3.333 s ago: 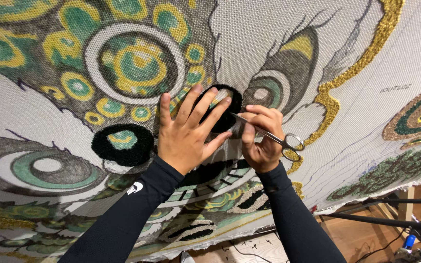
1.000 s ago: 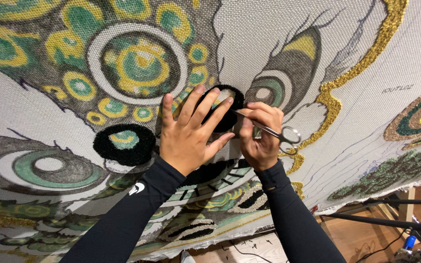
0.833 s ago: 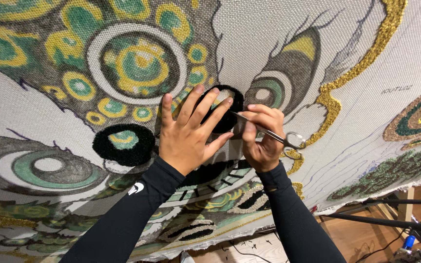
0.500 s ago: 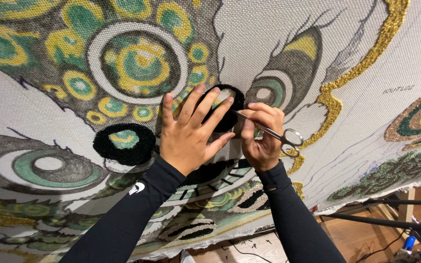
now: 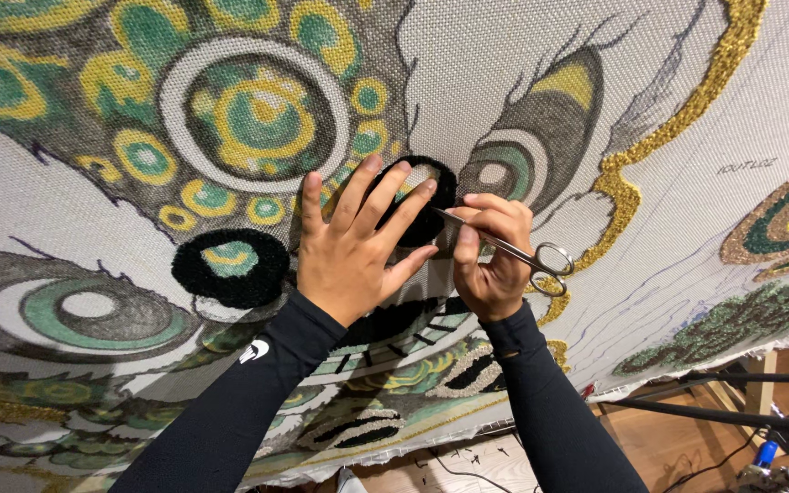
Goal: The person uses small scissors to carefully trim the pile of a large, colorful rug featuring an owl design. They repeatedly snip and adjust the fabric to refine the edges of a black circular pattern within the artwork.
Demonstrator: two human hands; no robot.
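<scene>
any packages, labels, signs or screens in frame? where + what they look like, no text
No packages, signs or screens.
Small dark handwritten mark: upper right on the bare white woven rug backing cloth, short thin line.
Small white logo: on the black left sleeve, near the wrist.
Left hand lies flat on the cloth; right hand holds silver metal scissors.

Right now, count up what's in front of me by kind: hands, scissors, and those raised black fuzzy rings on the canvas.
Hands: 2, the left hand flat on the canvas, the right hand holding the scissors
Scissors: 1
Black tufted rings: 2, one beside the left hand, one under its fingertips
Total: 5
</scene>
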